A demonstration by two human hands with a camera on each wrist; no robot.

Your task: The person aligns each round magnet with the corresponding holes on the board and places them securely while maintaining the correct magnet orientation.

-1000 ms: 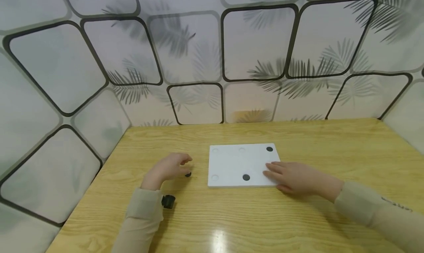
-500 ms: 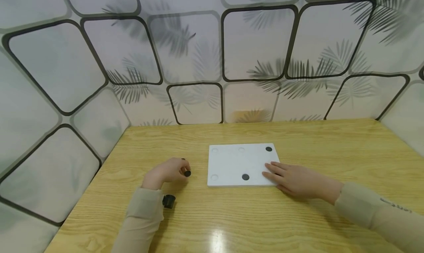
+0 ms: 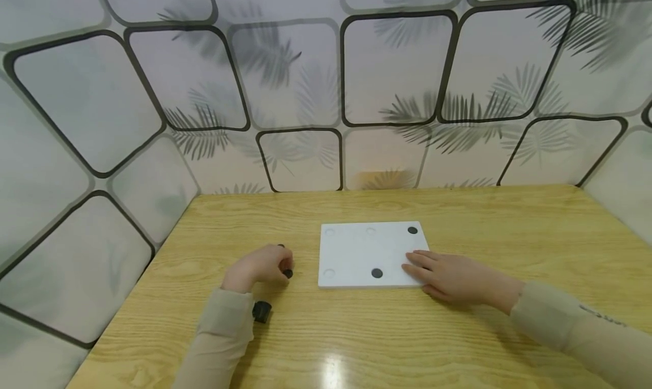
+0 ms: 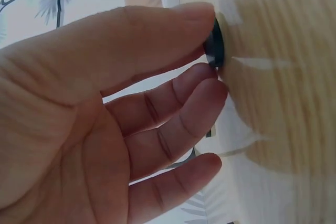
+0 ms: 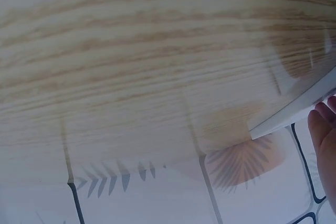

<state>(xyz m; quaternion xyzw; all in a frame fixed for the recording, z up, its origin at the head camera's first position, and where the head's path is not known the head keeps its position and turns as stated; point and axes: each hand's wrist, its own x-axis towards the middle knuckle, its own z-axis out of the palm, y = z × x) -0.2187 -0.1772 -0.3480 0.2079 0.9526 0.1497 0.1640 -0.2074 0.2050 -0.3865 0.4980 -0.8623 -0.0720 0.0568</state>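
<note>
My left hand [image 3: 258,266] pinches a small black disc [image 4: 214,45] by its edge, thumb on one side, close to the tabletop. In the head view that disc shows at the thumb tip, partly covered by the fingers. Another small black piece [image 3: 281,245] peeks out behind the knuckles. To the right lies a white rectangular board [image 3: 351,253] with shallow round recesses. Black discs fill its far right recess [image 3: 412,230] and its near middle one [image 3: 377,273]. Flat across the board's right end rests my right hand [image 3: 453,276], its fingers extended, covering the near right corner.
The wooden table [image 3: 326,321] runs back to a patterned wall [image 3: 397,72], with another patterned panel [image 3: 76,219] along the left. A black device [image 3: 262,311] sits at my left wrist.
The left fingers have closed in on the black disc, which was lying on the table by the thumb and is now tilted in the pinch. My right hand stays on the board.
</note>
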